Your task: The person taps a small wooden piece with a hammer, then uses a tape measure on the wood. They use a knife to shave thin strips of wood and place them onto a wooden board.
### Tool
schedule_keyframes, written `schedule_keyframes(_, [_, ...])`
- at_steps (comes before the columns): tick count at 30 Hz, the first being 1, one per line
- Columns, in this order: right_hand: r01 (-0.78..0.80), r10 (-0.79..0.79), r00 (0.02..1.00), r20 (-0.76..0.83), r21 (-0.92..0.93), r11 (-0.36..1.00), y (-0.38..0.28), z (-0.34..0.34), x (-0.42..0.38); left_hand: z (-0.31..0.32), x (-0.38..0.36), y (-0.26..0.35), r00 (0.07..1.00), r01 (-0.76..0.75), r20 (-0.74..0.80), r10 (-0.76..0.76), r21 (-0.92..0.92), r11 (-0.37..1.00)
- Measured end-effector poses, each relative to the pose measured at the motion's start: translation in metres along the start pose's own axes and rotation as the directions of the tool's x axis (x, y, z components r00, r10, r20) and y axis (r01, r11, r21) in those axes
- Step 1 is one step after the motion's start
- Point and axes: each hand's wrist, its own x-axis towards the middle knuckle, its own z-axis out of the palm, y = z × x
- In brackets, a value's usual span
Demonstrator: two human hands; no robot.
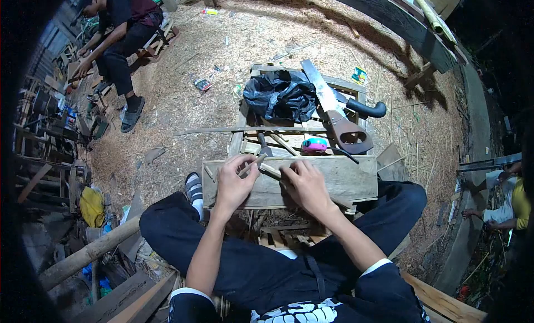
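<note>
My left hand [236, 183] is over the left half of a wooden board [353, 178], its thumb and fingers pinching a thin strip of wood [255, 163]. My right hand [307, 188] has its fingers curled on a pale stick [271, 171] lying on the board; that stick's right end is hidden under the hand. Just beyond the board are a pink and blue tape measure [315, 145] and a dark-handled tool [263, 145]. A handsaw [347, 135] with a brown handle rests on the slatted wooden frame, beside a black plastic bag [281, 96].
A black curved handle [365, 107] pokes out by the saw. One long thin stick [217, 131] crosses the frame. Another person [119, 39] sits at the upper left among scrap wood; a yellow sleeve [522, 203] shows at far right. Shavings cover the ground.
</note>
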Motion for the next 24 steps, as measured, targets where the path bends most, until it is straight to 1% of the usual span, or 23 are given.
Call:
schedule_keyframes(2, [0.029, -0.022, 0.992, 0.124, -0.057, 0.998, 0.007, -0.008, -0.009, 0.003, 0.000, -0.002, 0.999, 0.030, 0.022, -0.029, -0.006, 1.000])
schedule_keyframes(3, [0.014, -0.009, 0.997, 0.073, -0.060, 0.998, 0.007, -0.009, -0.009, 0.003, 0.001, -0.002, 0.997, 0.058, 0.045, -0.057, -0.011, 0.998])
schedule_keyframes(4, [0.014, -0.010, 0.997, 0.071, -0.059, 0.998, 0.007, -0.010, -0.007, 0.003, 0.001, -0.003, 0.997, 0.056, 0.044, -0.056, -0.009, 0.998])
schedule_keyframes(6, [0.051, -0.070, 0.994, -0.084, -0.204, 0.978, 0.010, -0.016, 0.004, 0.003, 0.000, -0.004, 0.996, 0.075, 0.043, -0.072, -0.064, 0.995])
schedule_keyframes(8, [0.068, -0.088, 0.992, -0.085, -0.219, 0.973, 0.014, -0.011, 0.016, 0.000, -0.002, -0.008, 0.999, 0.052, 0.011, -0.052, -0.047, 0.998])
schedule_keyframes(10, [0.077, -0.106, 0.990, -0.090, -0.278, 0.957, 0.016, -0.001, 0.030, -0.006, -0.003, -0.006, 0.999, 0.028, -0.017, -0.029, -0.027, 0.999])
schedule_keyframes(12, [0.084, -0.117, 0.989, -0.094, -0.301, 0.950, 0.018, 0.010, 0.047, -0.015, -0.004, 0.000, 0.997, 0.062, -0.036, -0.063, -0.022, 0.998])
schedule_keyframes(14, [0.142, -0.182, 0.977, -0.108, -0.301, 0.943, 0.019, 0.016, 0.064, -0.018, -0.005, -0.007, 0.997, 0.052, -0.048, -0.054, -0.032, 0.998])
schedule_keyframes(15, [0.178, -0.218, 0.972, -0.084, -0.339, 0.924, 0.020, 0.020, 0.070, -0.020, -0.005, -0.009, 0.996, 0.062, -0.055, -0.063, -0.019, 0.998])
schedule_keyframes(16, [0.178, -0.219, 0.972, -0.085, -0.341, 0.923, 0.023, 0.023, 0.076, -0.021, -0.005, -0.010, 0.995, 0.075, -0.062, -0.075, -0.008, 0.997])
schedule_keyframes(18, [0.219, -0.237, 0.970, -0.061, -0.218, 0.951, 0.027, 0.026, 0.088, -0.022, -0.006, -0.010, 0.996, 0.064, -0.063, -0.065, -0.005, 0.998])
schedule_keyframes(19, [0.218, -0.227, 0.974, -0.027, -0.184, 0.958, 0.029, 0.025, 0.091, -0.022, -0.005, -0.009, 0.997, 0.053, -0.061, -0.053, 0.001, 0.999])
schedule_keyframes(20, [0.220, -0.229, 0.973, -0.026, -0.183, 0.958, 0.030, 0.025, 0.090, -0.021, -0.004, -0.007, 0.997, 0.055, -0.063, -0.055, 0.000, 0.999])
schedule_keyframes(22, [0.171, -0.180, 0.980, -0.091, -0.094, 0.981, 0.031, 0.021, 0.084, -0.019, -0.002, 0.001, 0.997, 0.060, -0.040, -0.061, -0.030, 0.998])
schedule_keyframes(23, [0.147, -0.170, 0.970, -0.173, -0.139, 0.979, 0.035, 0.015, 0.076, -0.014, -0.001, 0.000, 0.998, 0.025, -0.051, -0.028, -0.044, 0.999])
schedule_keyframes(24, [0.078, -0.086, 0.975, -0.206, -0.049, 0.996, 0.038, 0.005, 0.069, -0.010, 0.001, -0.001, 0.998, 0.027, -0.047, -0.029, -0.046, 0.999])
